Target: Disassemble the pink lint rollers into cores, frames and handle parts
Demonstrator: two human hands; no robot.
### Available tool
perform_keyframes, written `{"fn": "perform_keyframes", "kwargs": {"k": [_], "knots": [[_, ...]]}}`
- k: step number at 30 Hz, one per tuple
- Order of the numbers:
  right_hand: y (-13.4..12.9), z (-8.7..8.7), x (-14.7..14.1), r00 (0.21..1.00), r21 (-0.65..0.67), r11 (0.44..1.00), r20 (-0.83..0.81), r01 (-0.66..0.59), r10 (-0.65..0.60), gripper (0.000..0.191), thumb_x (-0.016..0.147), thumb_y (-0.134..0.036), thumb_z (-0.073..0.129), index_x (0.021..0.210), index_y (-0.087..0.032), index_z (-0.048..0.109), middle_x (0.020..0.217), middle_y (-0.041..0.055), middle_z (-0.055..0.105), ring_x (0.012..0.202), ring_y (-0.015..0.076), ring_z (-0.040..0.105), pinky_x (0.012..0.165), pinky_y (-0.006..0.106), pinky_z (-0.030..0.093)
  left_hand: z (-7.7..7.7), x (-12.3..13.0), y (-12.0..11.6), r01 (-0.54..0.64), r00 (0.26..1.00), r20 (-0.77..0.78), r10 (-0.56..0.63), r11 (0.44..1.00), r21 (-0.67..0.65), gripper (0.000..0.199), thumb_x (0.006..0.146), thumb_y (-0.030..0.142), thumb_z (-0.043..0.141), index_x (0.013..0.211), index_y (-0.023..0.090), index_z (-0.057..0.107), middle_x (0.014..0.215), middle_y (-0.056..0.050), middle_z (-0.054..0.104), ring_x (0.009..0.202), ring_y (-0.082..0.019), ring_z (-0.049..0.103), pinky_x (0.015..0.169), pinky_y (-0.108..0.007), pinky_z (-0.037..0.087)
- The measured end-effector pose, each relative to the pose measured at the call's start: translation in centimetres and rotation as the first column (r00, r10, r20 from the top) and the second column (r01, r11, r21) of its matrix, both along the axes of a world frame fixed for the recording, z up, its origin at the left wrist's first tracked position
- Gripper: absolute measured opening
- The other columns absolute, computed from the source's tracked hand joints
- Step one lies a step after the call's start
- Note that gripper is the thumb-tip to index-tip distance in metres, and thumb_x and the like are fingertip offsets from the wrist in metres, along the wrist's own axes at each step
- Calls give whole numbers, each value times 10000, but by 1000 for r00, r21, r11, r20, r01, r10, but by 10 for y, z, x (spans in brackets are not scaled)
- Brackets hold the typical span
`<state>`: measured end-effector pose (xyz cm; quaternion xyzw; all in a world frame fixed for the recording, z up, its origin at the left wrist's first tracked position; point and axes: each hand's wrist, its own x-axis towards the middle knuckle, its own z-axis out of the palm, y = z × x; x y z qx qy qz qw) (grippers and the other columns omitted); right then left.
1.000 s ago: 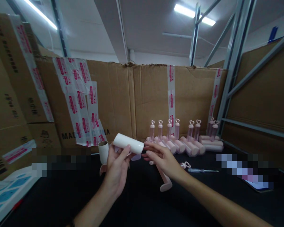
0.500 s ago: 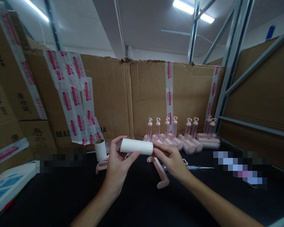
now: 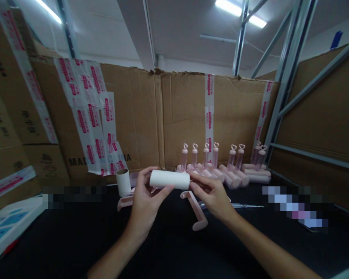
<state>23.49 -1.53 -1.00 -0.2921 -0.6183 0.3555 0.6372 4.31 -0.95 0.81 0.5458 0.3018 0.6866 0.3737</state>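
Observation:
My left hand (image 3: 147,197) grips a white lint roller refill (image 3: 169,179) around its left end, the thumb along its lower side. The roll lies level in the air above the table. At its right end, the closed fingertips of my right hand (image 3: 213,193) pinch the roll's edge; what lies between them is partly hidden. Below the right hand lies a pale pink bracket-shaped roller handle part (image 3: 196,211). Beside it, partly behind my hand, is a screwdriver (image 3: 244,205). A second white roll (image 3: 123,183) stands upright left of my left hand, near another pink part (image 3: 125,202).
Several pink lint rollers (image 3: 232,176) with clear handles and heart-shaped loops stand in a row at the back right. A cardboard wall (image 3: 183,112) closes off the far side. A white and blue item (image 3: 8,228) lies at left. Metal shelf posts (image 3: 287,58) rise at right.
The roll in my hands has shifted slightly right, and its surface now looks matt where it was glossy. Both hands keep nearly the same place and hold.

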Motion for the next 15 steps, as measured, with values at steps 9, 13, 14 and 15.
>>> {"fn": "perform_keyframes", "kwargs": {"k": [9,13,14,15], "knots": [[2,-2,0,1000,15,1000,15,-22,22,399,867,-292,739,1263,-240,735,1254,78,748,883,250,783,800,403,660,-1,-1,1,-8,999,-35,9,1000,16,641,646,219,907,1188,258,568,1150,-44,645,1050,-233,653,824,-292,569],[1,0,0,999,-1,999,-15,-38,38,365,841,-295,764,1202,-237,751,1213,76,765,1011,265,760,849,395,651,0,-1,1,3,1000,-21,-2,1000,27,645,636,198,913,1184,249,577,1146,-55,658,1049,-238,657,830,-291,565],[1,1,0,999,-6,999,-12,-50,49,355,840,-294,767,1190,-238,749,1205,75,766,1027,263,754,864,395,646,1,-2,0,9,1000,-17,-8,999,33,649,637,189,913,1192,247,582,1141,-58,662,1041,-235,658,830,-288,563],[1,2,1,998,-10,998,-5,-66,66,345,841,-289,768,1181,-240,745,1199,73,765,1036,258,750,879,395,640,1,-2,0,11,1000,-12,-11,999,43,654,637,179,912,1201,246,588,1137,-59,664,1030,-231,658,827,-282,560]]}}
